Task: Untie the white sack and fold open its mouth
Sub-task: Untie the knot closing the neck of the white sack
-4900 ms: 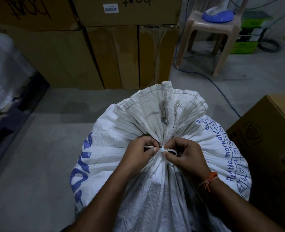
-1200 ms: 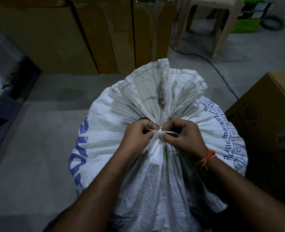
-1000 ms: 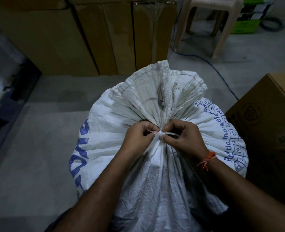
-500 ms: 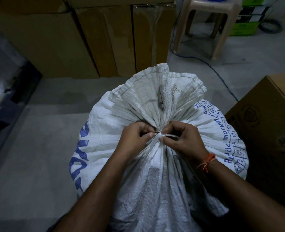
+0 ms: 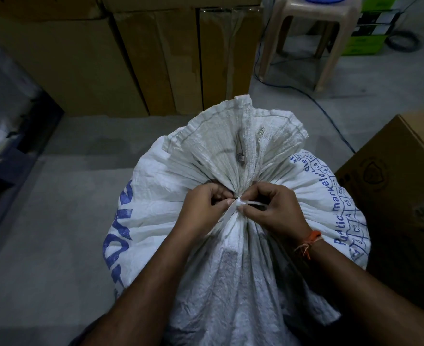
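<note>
Both grips pinching the tie (image 5: pixel 239 203) at the sack (image 5: pixel 231 258) neck: left hand (image 5: pixel 204 208), right hand (image 5: pixel 272 211). Knot looks unbroken, dim view. Next: tease a loop loose.

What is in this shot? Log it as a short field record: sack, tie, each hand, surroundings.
sack: white sack with blue print, upright on the floor, neck bunched, mouth closed
tie: white tie knotted around the neck
left hand: left hand pinching at the knot
right hand: right hand pinching the tie, orange wrist thread
surroundings: cardboard boxes behind, plastic stool, brown carton to the right
</note>
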Demonstrator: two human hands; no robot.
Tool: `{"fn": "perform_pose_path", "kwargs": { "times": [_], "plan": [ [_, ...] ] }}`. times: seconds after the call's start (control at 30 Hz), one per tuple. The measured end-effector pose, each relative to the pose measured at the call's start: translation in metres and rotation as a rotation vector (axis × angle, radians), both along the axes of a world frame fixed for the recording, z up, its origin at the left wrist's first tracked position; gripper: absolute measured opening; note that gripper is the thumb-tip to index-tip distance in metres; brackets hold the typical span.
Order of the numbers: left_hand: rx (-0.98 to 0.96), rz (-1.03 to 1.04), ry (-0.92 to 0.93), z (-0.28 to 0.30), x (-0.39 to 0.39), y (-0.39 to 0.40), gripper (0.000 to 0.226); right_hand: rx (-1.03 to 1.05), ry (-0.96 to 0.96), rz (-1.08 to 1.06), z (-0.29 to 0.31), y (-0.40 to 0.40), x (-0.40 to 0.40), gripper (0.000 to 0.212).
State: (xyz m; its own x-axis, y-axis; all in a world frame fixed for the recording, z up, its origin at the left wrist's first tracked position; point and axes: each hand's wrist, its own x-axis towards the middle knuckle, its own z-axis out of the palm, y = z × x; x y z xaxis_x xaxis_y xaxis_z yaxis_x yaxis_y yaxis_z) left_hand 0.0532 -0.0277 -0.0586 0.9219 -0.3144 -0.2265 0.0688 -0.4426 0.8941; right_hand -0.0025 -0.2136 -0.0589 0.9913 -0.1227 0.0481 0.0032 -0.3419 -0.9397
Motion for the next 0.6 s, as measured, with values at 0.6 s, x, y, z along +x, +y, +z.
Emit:
{"fn": "perform_pose_path", "kwargs": {
  "times": [0.6],
  "plan": [
    [-0.023, -0.019, -0.005, 0.0066, -0.0037, -0.0046, 0.009, -0.025, 0.006, -0.018, 0.0047, 0.0008, -0.0011, 0.011]
  ]
}}
